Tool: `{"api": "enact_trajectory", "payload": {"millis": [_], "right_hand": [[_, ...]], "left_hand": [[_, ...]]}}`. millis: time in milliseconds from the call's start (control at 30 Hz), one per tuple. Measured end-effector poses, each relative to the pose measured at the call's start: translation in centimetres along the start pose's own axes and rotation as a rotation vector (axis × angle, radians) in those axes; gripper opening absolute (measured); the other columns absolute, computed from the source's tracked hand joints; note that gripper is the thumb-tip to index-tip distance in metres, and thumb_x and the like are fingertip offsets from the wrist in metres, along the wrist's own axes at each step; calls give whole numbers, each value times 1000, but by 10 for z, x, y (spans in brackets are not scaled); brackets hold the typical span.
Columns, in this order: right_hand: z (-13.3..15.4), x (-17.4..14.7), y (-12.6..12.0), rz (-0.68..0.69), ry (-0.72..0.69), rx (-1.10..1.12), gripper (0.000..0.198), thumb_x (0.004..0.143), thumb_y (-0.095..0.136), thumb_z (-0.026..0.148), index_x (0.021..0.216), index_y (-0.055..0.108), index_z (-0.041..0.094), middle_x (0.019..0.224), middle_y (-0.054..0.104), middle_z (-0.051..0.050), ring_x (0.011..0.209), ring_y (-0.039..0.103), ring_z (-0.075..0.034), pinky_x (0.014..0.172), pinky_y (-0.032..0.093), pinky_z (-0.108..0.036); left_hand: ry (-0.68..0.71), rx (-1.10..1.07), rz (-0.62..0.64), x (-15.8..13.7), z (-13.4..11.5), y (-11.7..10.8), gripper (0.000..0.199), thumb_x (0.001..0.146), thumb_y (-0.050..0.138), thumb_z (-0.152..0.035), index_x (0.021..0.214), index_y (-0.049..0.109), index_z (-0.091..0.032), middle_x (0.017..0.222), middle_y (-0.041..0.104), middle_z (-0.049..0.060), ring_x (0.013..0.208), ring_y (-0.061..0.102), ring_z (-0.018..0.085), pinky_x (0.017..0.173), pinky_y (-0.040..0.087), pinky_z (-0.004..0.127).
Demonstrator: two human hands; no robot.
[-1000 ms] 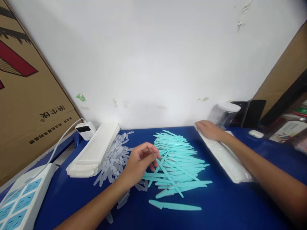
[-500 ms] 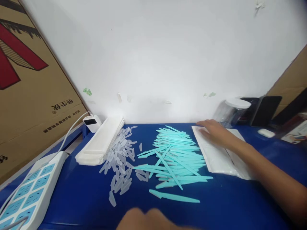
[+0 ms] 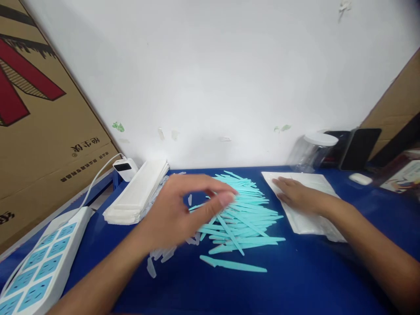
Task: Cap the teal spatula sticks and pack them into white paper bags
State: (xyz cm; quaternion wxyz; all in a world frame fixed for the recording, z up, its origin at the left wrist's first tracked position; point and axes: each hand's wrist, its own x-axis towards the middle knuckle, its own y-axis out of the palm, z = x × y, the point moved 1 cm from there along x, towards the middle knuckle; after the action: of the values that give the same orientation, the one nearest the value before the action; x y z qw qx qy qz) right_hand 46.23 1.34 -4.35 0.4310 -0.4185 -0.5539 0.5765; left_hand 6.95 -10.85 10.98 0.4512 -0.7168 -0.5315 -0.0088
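Over the left side of a pile of turquoise eyebrow razors (image 3: 246,218) hovers my left hand (image 3: 187,205), slightly blurred. Its thumb and index finger curve towards each other, tips close, with nothing visible between them. My right hand (image 3: 298,194) lies with fingers stretched out on a flat white packet (image 3: 308,223) at the right of the pile. A single turquoise razor (image 3: 234,264) lies apart in front. Small translucent blade caps (image 3: 151,267) are scattered on the left, partly hidden behind my left hand and forearm.
A stack of white folded sleeves (image 3: 134,192) lies left, near a white device with a display (image 3: 125,169). A power strip (image 3: 42,262) sits at the left edge. A lidded clear jar (image 3: 313,151), a dark phone (image 3: 360,148) and a small white case (image 3: 360,179) stand along the right.
My left hand has risen from the bottom edge to the razor pile, covering many of the caps. My right hand has shifted slightly nearer on the white packet.
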Motion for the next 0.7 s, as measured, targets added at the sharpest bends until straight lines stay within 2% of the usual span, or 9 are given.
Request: {"api": "enact_trajectory", "payload": {"millis": [67, 167, 267, 300, 333, 400, 500, 600, 700], "right_hand": [[1, -3, -10, -14, -15, -2, 63, 102, 49, 41, 157, 64, 15, 161, 63, -21, 150, 59, -41, 120, 54, -56], [19, -8, -30, -75, -50, -6, 53, 103, 49, 39, 143, 73, 13, 152, 69, -23, 142, 64, -43, 114, 55, -58], [54, -16, -54, -261, -96, 41, 47, 111, 40, 40, 116, 79, 15, 122, 80, -20, 118, 73, -39, 97, 58, -54], [68, -21, -61, -333, -139, 93, 44, 111, 42, 42, 108, 79, 17, 110, 81, -18, 107, 74, -36, 90, 57, -50], [81, -25, -66, -334, -197, 168, 41, 111, 47, 45, 103, 78, 19, 100, 80, -14, 95, 74, -32, 82, 56, -45], [104, -34, -69, -220, -310, 298, 35, 109, 54, 47, 96, 75, 22, 90, 76, -8, 78, 69, -24, 71, 52, -38], [123, -44, -63, -42, -400, 373, 29, 105, 64, 48, 94, 71, 23, 91, 73, -5, 75, 65, -20, 67, 47, -35], [128, -48, -55, 35, -392, 366, 28, 104, 68, 48, 91, 67, 23, 89, 70, -4, 74, 62, -20, 67, 43, -35], [129, -50, -53, 89, -385, 375, 26, 105, 67, 46, 94, 66, 23, 91, 70, -4, 73, 61, -19, 67, 42, -35]], "left_hand": [[-68, 208, 8, 22, 48, -8, 27, 106, 67, -46, 104, 85, -27, 97, 85, 3, 88, 77, 23, 80, 59, 36], [-292, 546, 48, 23, 118, -12, 27, 102, 67, -45, 91, 79, -23, 76, 75, 3, 72, 69, 24, 67, 46, 37], [-397, 636, 151, 10, 155, -13, 41, 100, 66, -59, 81, 72, -23, 80, 74, 5, 75, 68, 26, 64, 40, 36], [-413, 636, 189, 7, 161, -13, 43, 98, 67, -63, 81, 71, -23, 82, 74, 5, 76, 68, 27, 64, 39, 36], [-420, 632, 227, 4, 164, -13, 43, 96, 68, -64, 82, 70, -24, 84, 75, 6, 78, 68, 28, 64, 38, 36], [-417, 628, 286, 2, 166, -12, 39, 94, 72, -62, 86, 70, -24, 86, 75, 6, 80, 69, 29, 64, 38, 36], [-415, 584, 335, 2, 170, -9, 32, 96, 70, -55, 88, 70, -24, 85, 74, 6, 80, 68, 29, 66, 38, 36], [-411, 551, 342, 2, 173, -6, 26, 102, 61, -45, 89, 68, -25, 82, 73, 4, 77, 67, 27, 67, 38, 36], [-368, 547, 350, 1, 171, -5, 28, 104, 58, -48, 97, 70, -24, 87, 73, 5, 82, 66, 28, 70, 40, 37]]}}
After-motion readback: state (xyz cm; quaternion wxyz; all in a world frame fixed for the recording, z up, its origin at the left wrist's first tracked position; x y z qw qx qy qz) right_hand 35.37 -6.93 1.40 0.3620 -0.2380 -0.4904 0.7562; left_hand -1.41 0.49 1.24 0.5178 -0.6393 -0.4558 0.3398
